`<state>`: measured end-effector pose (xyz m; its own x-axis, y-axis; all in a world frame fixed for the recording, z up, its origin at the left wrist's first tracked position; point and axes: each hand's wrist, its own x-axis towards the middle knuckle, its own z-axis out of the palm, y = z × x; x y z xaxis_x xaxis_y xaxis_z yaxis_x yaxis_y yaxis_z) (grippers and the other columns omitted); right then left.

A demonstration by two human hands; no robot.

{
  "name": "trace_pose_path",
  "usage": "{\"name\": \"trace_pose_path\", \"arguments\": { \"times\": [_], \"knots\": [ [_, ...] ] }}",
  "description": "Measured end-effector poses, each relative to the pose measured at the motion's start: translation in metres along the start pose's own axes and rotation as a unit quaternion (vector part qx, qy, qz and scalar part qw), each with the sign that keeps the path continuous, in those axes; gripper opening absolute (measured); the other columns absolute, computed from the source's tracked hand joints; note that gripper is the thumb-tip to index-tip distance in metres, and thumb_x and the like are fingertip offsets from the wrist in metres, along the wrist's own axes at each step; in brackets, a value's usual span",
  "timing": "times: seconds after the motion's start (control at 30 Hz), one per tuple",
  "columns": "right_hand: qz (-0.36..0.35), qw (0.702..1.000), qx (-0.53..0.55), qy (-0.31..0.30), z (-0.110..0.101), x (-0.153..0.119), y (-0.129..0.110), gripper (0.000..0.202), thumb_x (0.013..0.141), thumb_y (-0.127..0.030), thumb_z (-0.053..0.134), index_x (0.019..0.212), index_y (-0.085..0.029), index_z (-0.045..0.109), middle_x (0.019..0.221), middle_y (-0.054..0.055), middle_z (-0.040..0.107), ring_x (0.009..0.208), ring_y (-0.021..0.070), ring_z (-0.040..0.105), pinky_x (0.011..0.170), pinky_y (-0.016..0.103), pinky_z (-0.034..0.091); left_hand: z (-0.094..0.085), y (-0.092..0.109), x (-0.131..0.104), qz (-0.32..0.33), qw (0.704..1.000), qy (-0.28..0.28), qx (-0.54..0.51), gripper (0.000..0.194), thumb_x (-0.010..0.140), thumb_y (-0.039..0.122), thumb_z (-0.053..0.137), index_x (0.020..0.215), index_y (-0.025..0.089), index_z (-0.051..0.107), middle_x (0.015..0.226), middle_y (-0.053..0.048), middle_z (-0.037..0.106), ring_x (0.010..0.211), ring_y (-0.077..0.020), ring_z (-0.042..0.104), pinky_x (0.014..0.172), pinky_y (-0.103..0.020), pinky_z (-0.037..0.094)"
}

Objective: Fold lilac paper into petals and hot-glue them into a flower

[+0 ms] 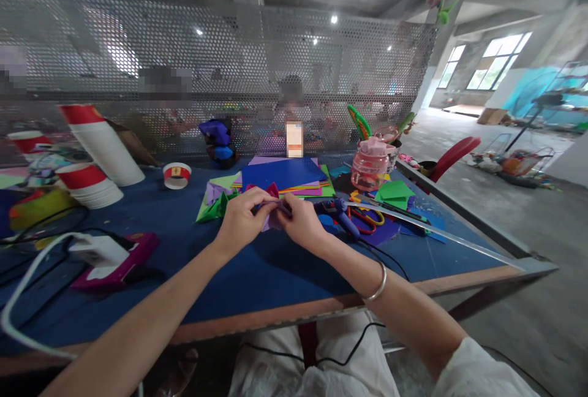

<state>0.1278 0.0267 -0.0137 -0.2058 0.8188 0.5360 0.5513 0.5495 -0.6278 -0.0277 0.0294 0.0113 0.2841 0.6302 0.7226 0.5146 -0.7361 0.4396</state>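
Note:
Between my two hands is a small piece of purple paper [272, 219], pinched over the middle of the blue table. My left hand [243, 216] grips its left side with thumb and fingertips together. From the right, my right hand [301, 219] pinches the same piece, fingers curled. Folded green paper [220, 206] lies just left of my left hand. Behind my hands sits a stack of coloured sheets with a blue sheet [285, 171] on top. A blue glue gun [342, 216] lies right beside my right hand.
Red-handled scissors [365, 220], a clear ruler [441, 234] and a pink jar [370, 164] are at the right. Paper cups [89, 185], a small cup [177, 175] and a magenta power strip [117, 265] stand left. A perforated screen [248, 48] rises behind.

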Motion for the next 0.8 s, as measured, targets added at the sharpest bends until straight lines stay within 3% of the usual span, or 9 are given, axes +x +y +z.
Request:
{"name": "trace_pose_path", "arguments": {
  "times": [0.17, 0.43, 0.63, 0.8],
  "knots": [
    [-0.029, 0.998, 0.04, 0.023, 0.0, 0.0, 0.001, 0.016, 0.095, -0.027, 0.043, 0.093, -0.018, 0.057, 0.077, 0.002, 0.064, 0.063, 0.014, 0.055, 0.06, 0.024, 0.037, -0.002, -0.009, 0.002, -0.057, 0.997, 0.035, -0.041, 0.015, 0.081, 0.03, 0.061, 0.075, 0.019, 0.07, 0.077, -0.004, 0.069, 0.075, -0.0193, 0.065, 0.074, -0.032, 0.051],
    [-0.063, 0.99, 0.08, 0.098, 0.001, 0.003, 0.002, 0.011, 0.092, -0.024, 0.05, 0.089, -0.019, 0.059, 0.086, 0.003, 0.065, 0.077, 0.0153, 0.058, 0.068, 0.025, 0.043, 0.003, -0.014, 0.001, -0.135, 0.979, 0.03, -0.148, 0.014, 0.075, 0.032, 0.068, 0.075, 0.019, 0.07, 0.077, -0.003, 0.069, 0.076, -0.0189, 0.065, 0.074, -0.031, 0.051],
    [-0.07, 0.987, 0.096, 0.105, -0.002, 0.003, 0.0, 0.012, 0.09, -0.021, 0.052, 0.085, -0.019, 0.062, 0.08, 0.002, 0.063, 0.073, 0.0145, 0.057, 0.067, 0.025, 0.043, 0.005, -0.014, -0.001, -0.141, 0.975, 0.047, -0.164, 0.011, 0.073, 0.031, 0.07, 0.074, 0.019, 0.07, 0.076, -0.002, 0.069, 0.075, -0.0175, 0.065, 0.072, -0.029, 0.052],
    [-0.081, 0.988, 0.09, 0.099, -0.001, 0.003, 0.002, 0.013, 0.09, -0.02, 0.052, 0.086, -0.019, 0.065, 0.08, 0.003, 0.063, 0.072, 0.0147, 0.057, 0.062, 0.024, 0.044, 0.003, -0.012, -0.001, -0.105, 0.988, 0.052, -0.104, 0.011, 0.076, 0.029, 0.065, 0.073, 0.019, 0.068, 0.074, -0.002, 0.068, 0.074, -0.0182, 0.064, 0.073, -0.031, 0.051]
  ]
}}
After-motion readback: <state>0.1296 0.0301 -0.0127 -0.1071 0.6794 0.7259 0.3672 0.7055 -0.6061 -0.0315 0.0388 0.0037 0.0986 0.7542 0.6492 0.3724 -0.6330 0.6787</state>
